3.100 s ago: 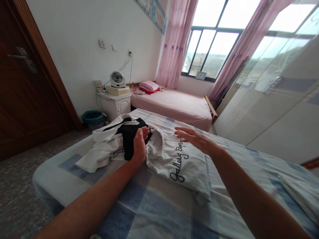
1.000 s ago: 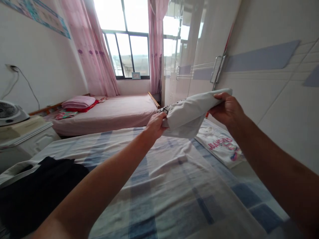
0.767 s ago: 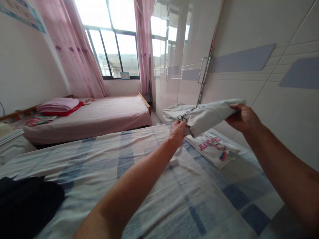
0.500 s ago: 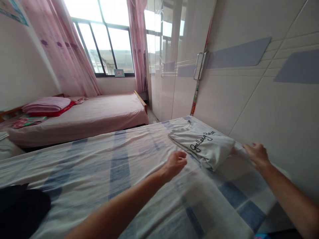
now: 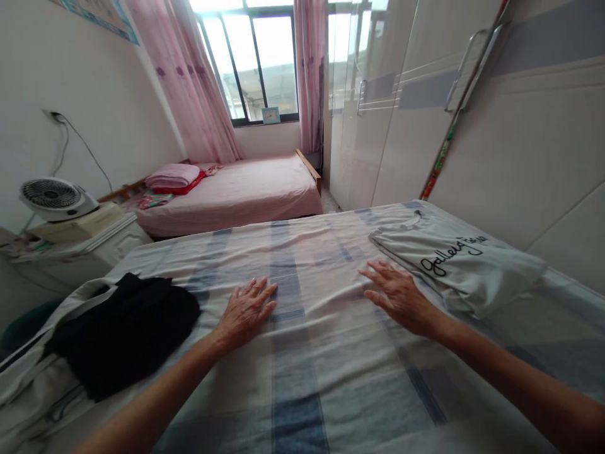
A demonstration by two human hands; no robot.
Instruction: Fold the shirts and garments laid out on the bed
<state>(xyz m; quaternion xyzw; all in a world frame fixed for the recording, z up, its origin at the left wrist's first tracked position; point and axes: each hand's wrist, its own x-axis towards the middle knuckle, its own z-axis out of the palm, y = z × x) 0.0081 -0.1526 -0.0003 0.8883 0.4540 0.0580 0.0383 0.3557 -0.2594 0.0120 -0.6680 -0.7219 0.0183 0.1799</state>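
My left hand (image 5: 248, 309) is over the middle of the bed with its fingers spread, holding nothing. My right hand (image 5: 394, 293), also open and empty, is at the left edge of a folded pale T-shirt (image 5: 477, 268) with black script lettering. Below both hands spreads a blue-and-white checked bedsheet (image 5: 326, 353) with shallow wrinkles. Whether the palms touch the sheet I cannot tell. To the left of my left hand lies a bunched black garment (image 5: 137, 334), with a pale piece of clothing (image 5: 33, 397) partly under and beside it.
A white fan (image 5: 54, 195) stands on a bedside cabinet (image 5: 113, 236) at the left. Further back is a pink-covered bed (image 5: 255, 186) with folded bedding (image 5: 172, 176), below a window. Tall wardrobe doors (image 5: 534, 139) line the right side, close to the bed's edge.
Both hands have moved left, away from around the folded T-shirt, and their fingers have spread. My view has turned left, bringing in the fan and more of the black garment.
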